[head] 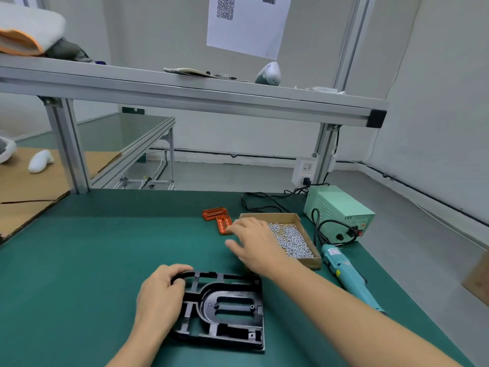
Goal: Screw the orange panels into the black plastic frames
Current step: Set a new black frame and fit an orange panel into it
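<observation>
A person's left hand [158, 295] grips the black plastic frame [225, 308] on the green mat, while the right hand [254, 241], fingers spread and apparently empty, reaches toward two orange panels [218, 217] beyond the frame. Lifting one panel cleanly and aligning it with the frame's screw bosses should come before taking screws from the cardboard tray [304, 260].

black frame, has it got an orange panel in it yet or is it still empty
Still empty. The black plastic frame lies flat on the green mat with its slotted centre bare, and both orange panels lie apart from it beside the cardboard screw box.

Both forearms bare, no sleeves, gloves or jewellery visible.
</observation>
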